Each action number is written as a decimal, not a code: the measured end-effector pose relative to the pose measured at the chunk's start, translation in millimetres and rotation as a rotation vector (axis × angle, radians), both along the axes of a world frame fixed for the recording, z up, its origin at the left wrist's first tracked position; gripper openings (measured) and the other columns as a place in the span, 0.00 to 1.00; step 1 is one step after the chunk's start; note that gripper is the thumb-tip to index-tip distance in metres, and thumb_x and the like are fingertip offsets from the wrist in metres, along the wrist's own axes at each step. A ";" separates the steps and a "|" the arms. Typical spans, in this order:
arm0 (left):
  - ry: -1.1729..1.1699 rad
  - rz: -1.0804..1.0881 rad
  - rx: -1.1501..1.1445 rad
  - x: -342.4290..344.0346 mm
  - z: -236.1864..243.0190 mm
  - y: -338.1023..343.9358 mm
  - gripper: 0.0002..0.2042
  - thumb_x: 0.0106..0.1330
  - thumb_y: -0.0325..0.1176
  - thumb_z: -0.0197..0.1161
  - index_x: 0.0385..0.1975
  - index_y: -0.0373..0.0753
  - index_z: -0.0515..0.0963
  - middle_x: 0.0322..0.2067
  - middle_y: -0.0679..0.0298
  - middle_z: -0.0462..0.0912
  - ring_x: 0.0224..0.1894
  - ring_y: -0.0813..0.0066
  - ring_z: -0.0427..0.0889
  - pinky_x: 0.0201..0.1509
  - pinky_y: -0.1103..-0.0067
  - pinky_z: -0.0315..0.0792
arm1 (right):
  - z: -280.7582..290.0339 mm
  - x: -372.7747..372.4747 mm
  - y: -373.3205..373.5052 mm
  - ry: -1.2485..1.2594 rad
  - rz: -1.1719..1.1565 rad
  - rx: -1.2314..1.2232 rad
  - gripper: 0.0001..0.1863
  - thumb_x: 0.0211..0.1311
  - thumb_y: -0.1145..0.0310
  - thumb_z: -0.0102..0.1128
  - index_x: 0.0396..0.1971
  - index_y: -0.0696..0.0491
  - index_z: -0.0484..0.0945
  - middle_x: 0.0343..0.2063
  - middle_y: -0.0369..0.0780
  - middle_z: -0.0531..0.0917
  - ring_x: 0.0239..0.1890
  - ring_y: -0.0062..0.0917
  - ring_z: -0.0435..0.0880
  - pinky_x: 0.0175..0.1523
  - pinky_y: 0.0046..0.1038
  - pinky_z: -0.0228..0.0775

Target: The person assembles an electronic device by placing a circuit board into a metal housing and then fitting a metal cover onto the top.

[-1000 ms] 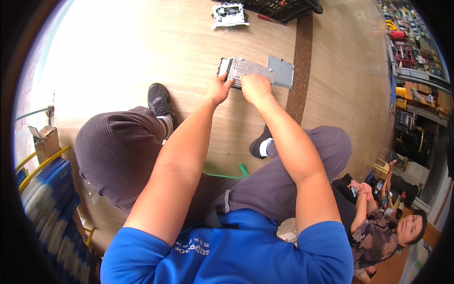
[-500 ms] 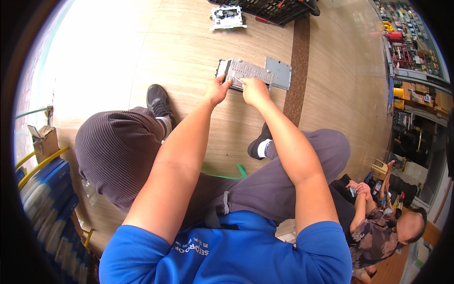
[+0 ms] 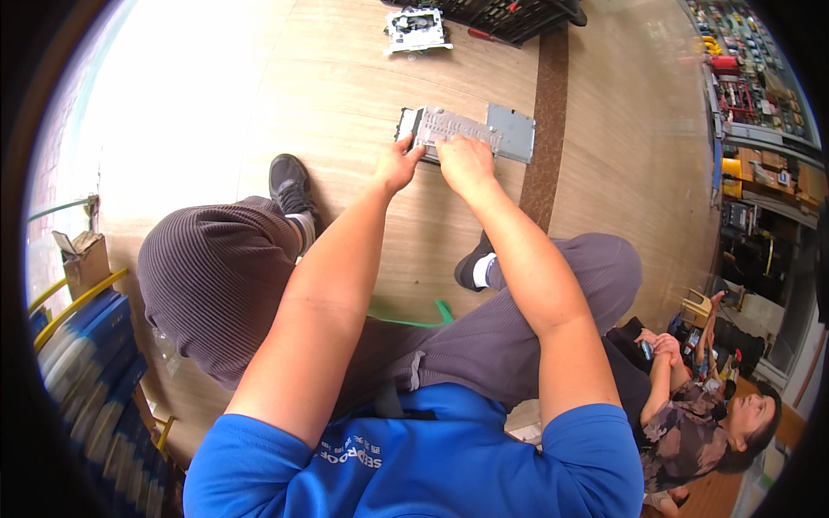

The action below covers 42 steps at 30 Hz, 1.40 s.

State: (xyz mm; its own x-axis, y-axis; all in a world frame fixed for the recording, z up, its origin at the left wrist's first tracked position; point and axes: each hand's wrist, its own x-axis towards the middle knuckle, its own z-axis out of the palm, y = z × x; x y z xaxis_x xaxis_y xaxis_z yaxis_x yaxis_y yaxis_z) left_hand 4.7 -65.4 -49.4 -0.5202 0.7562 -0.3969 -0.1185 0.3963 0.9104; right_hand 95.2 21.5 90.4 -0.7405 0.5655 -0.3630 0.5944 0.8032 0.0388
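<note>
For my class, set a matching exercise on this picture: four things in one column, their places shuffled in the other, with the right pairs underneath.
Things
1. left hand
2. flat grey panel
3. black crate
4. green strip

Places
A. top edge of the picture
B. left end of the metal unit
C. between the person's knees
D. right end of the metal unit

Pairs: 1-B; 2-D; 3-A; 4-C
</note>
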 end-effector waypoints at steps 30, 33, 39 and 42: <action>-0.020 0.001 0.003 2.1 7.3 1.7 0.28 0.65 0.41 0.63 0.60 0.28 0.69 0.54 0.43 0.76 0.60 0.57 0.75 0.63 0.71 0.67 | -5.5 8.9 -1.0 0.045 -0.090 -0.077 0.13 0.62 0.67 0.49 0.41 0.47 0.83 0.37 0.45 0.84 0.43 0.40 0.83 0.47 0.42 0.74; -0.030 -0.001 0.018 1.3 6.1 2.2 0.28 0.65 0.41 0.63 0.60 0.29 0.69 0.55 0.43 0.76 0.60 0.57 0.74 0.63 0.71 0.66 | -3.0 4.0 -5.7 0.013 0.102 0.124 0.12 0.63 0.66 0.48 0.39 0.49 0.82 0.37 0.43 0.84 0.42 0.36 0.84 0.47 0.41 0.74; 0.023 0.008 0.012 2.4 5.0 2.2 0.26 0.67 0.40 0.60 0.60 0.31 0.70 0.53 0.45 0.78 0.56 0.61 0.77 0.61 0.72 0.68 | -4.5 1.8 -6.9 -0.037 0.087 0.125 0.13 0.62 0.64 0.48 0.36 0.48 0.83 0.37 0.41 0.84 0.44 0.33 0.82 0.49 0.40 0.71; -0.043 0.012 0.016 2.1 8.0 1.5 0.28 0.65 0.40 0.63 0.60 0.28 0.68 0.55 0.43 0.75 0.60 0.57 0.74 0.64 0.71 0.66 | -5.2 3.8 -5.1 -0.009 0.100 0.105 0.13 0.62 0.64 0.47 0.37 0.49 0.83 0.37 0.41 0.85 0.43 0.33 0.83 0.48 0.40 0.71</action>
State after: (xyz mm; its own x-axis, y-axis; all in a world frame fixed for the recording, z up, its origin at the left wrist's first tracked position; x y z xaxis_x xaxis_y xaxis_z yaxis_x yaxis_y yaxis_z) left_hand 6.8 -64.0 -41.4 -0.5119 0.7563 -0.4073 -0.1626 0.3803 0.9105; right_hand 98.9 16.4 85.3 -0.7920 0.5241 -0.3131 0.5106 0.8498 0.1308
